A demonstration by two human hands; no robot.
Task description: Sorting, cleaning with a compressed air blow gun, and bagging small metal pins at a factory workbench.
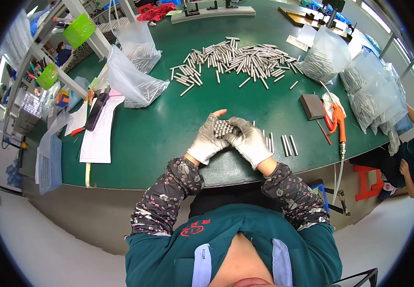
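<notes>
A bundle of short silvery metal pins stands with its round ends facing up, near the front edge of the green table. Wrapped about its left side is my left hand, in a white glove with the thumb bare. My right hand, also gloved, closes on the bundle from the right. A few loose pins lie in a row just right of my right hand, partly hidden by it. Beyond both hands spreads a large heap of the same pins.
Clear bags of pins stand at left and right. An orange air gun with a hose lies at right, beside a dark block. Papers and a dark phone-like object lie at left. Another person sits at far right.
</notes>
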